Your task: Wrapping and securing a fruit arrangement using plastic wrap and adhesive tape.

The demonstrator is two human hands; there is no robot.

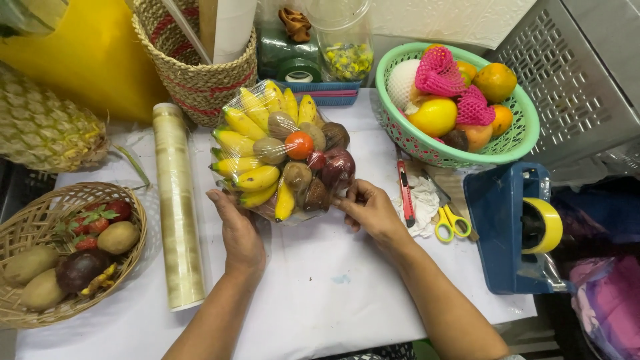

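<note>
The fruit bundle (283,150) — small bananas, kiwis, an orange fruit and dark fruits under clear film — sits on the white table (333,280). Left hand (239,233): fingers together, flat against the bundle's lower left edge. Right hand (370,210): fingertips pinched on the film at the bundle's lower right edge. Film roll (177,207) lies left of the bundle; wicker basket (67,253) farther left. Red cutter (405,193) and yellow scissors (452,220) lie right of the bundle — green basket (460,107) above them.
</note>
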